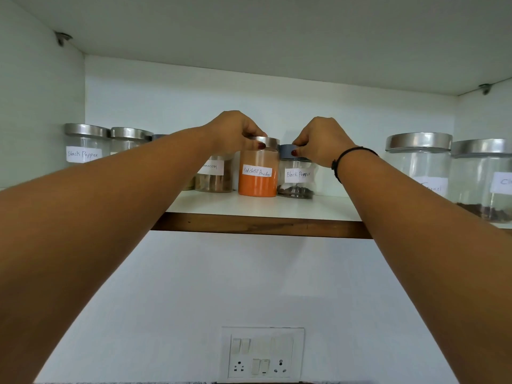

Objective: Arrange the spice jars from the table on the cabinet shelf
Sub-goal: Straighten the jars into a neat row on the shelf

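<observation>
On the white cabinet shelf (277, 209) stands a jar of orange powder labelled red chilli powder (258, 178), with a steel lid. My left hand (235, 131) grips that lid from above. Right beside it stands a smaller jar labelled black pepper (297, 178) with a grey lid, and my right hand (322, 142) holds that lid. Both jars rest upright on the shelf, almost touching. A cinnamon jar (214, 174) stands just left of them, partly hidden by my left forearm.
Further jars line the shelf: a large black pepper jar (83, 148) and another steel-lidded jar (128, 139) at the left, two big jars (418, 162) at the right. A switch and socket panel (261, 354) is on the wall below. The shelf's wooden front edge (263, 225) faces me.
</observation>
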A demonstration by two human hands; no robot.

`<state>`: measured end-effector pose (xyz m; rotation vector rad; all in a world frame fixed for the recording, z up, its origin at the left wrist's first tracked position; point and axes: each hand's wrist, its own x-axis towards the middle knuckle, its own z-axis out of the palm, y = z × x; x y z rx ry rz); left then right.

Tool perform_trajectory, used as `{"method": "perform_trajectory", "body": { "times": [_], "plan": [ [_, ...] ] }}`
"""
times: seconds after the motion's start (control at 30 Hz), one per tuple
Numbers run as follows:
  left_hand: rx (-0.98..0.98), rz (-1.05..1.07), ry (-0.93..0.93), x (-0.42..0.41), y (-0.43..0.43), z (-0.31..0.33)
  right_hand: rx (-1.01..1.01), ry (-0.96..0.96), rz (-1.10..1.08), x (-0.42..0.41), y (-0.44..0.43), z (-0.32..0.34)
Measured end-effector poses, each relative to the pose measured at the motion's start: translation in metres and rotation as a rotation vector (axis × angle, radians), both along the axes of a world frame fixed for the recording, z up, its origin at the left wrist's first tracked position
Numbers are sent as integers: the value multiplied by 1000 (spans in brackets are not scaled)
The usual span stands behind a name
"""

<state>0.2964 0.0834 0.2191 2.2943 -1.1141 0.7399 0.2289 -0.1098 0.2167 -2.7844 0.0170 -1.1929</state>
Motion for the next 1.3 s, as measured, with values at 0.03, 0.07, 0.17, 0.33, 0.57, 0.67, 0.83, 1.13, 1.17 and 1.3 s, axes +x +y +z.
{"method": "perform_trajectory", "body": {
  "times": [0.03, 0.07, 0.17, 0.33, 0.57, 0.67, 0.83, 1.13, 1.17, 1.3],
  "plan": [
    [-1, 2, -2, 1, 0, 0, -4, -1, -1, 1, 0, 0],
    [-2, 5, -3, 1, -1, 0, -9, -5, -2, 1, -1, -1],
    [-2, 11, -13, 3, -2, -1, -20, -19, -4, 3, -1, -2],
    [12, 26, -42, 5, -3, -1, -36, -28, 5, 5, -2, -4],
    [28, 32, -78, 7, -4, -3, -75, -34, -11, 16, -5, -8],
    [34, 41, -106, 7, -4, -6, -93, -31, -22, 18, -5, -8],
    [68, 72, -161, 6, -4, -9, -152, -2, -25, 22, -7, -7],
    [99, 140, -227, 5, -7, -14, -189, 13, -30, 25, -10, -8],
    [102, 149, -233, 5, -7, -15, -191, 11, -24, 25, -11, -8],
    [121, 206, -262, 6, -8, -16, -197, 8, -13, 25, -13, -10]
  ]
}}
